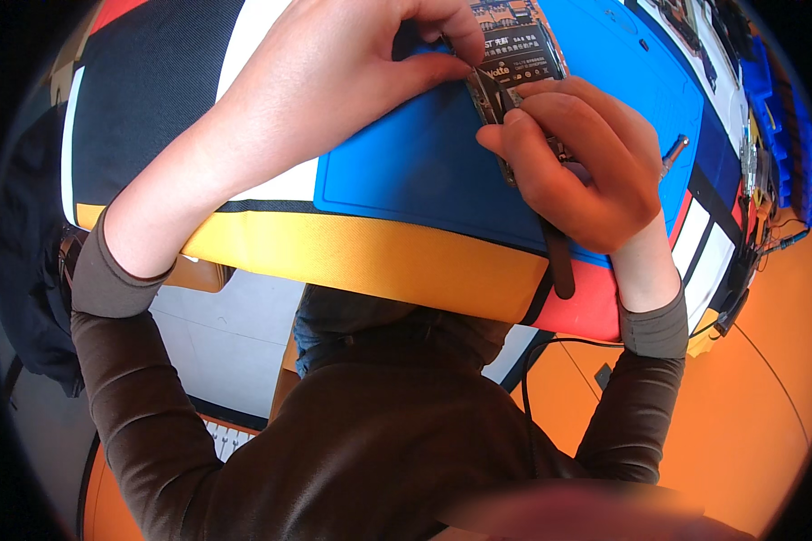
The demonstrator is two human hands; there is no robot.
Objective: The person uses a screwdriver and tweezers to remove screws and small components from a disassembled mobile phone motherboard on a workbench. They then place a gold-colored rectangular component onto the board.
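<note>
An opened phone (525, 45) lies on a blue work mat (406, 162), its circuit board and black battery exposed. My left hand (361, 63) comes in over its left edge. The thumb and forefinger are closed together there, and whatever sits between them is too small and covered to make out. My right hand (586, 162) rests over the phone's near right part, fingers closed round black tweezers (496, 95). The tweezer tips reach the phone's left side, close to my left thumb. A dark rounded end sticks out below my right palm, and my fingers hide the phone's lower part.
A small screwdriver-like tool (675, 153) lies on the mat right of my right hand. Blue bins (794, 135) and assorted tools and cables line the far right edge. Under the mat is a multicoloured cloth (361, 257) whose yellow band hangs at the near edge.
</note>
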